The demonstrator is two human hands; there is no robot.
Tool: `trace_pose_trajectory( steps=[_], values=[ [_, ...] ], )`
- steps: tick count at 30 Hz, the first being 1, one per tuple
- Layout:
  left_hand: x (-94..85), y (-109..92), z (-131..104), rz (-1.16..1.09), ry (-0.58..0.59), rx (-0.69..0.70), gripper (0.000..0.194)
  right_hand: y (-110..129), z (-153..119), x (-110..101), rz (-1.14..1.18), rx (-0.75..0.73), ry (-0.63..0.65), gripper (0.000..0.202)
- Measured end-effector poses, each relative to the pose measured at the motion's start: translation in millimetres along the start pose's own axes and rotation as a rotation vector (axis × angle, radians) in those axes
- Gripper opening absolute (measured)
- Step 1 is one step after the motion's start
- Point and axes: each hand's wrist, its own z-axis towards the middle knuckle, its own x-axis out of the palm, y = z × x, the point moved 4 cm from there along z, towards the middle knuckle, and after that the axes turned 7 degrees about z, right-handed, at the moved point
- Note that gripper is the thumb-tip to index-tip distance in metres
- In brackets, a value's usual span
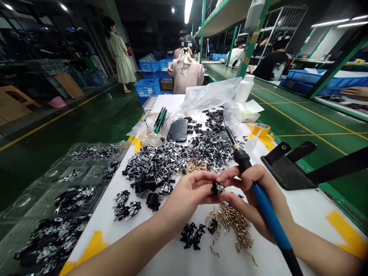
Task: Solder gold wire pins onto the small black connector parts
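Between the fingertips of my left hand (191, 195) is a small black and silver metal part (219, 188). My right hand (261, 199) grips a blue-handled soldering iron (266, 207), its tip pointing up and away. The right thumb and fingertips also touch the small part. Below the hands lies a pile of brass-coloured bent pieces (234, 226), with a few small black pieces (192, 235) to its left. Beyond the hands spreads a large heap of black and silver parts (161, 161), with more brass pieces (197, 165) at its near edge.
A phone (177, 130), pens (160, 119) and a plastic bag (205, 96) lie farther back near a white bottle (245, 89). Clear trays (97, 180) of parts stand left. At right are a black metal bracket (290, 172) and yellow tape (261, 130). Several people are beyond.
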Motion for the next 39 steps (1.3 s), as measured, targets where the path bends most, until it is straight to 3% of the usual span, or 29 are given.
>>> trace_pose_trajectory(
  steps=[6,10,17,21,33,39],
  values=[
    [1.9,-5.9,-2.6,0.047,0.047,0.012,0.042,-4.8,0.6,-6.4,-0.106,-0.005,0.007,0.025],
    [-1.9,-7.0,-1.9,0.179,0.011,0.063,0.037,-3.9,1.4,-8.9,-0.233,-0.048,0.024,0.026],
    [-4.9,0.2,-1.2,0.02,-0.004,0.01,0.036,-3.5,2.4,-5.3,-0.496,-0.23,0.096,0.025],
    [-8.1,-0.1,-2.9,0.078,-0.049,0.03,0.038,-2.7,1.0,-3.9,-0.577,-0.312,0.095,0.027],
    [-12.9,-1.8,-4.9,0.089,-0.119,0.045,0.035,-1.9,1.1,-7.7,-0.657,-0.328,0.11,0.029],
    [-12.5,-2.2,-4.1,0.107,-0.142,0.073,0.033,-4.9,-0.6,-7.4,-0.656,-0.281,0.193,0.021]
  ],
)
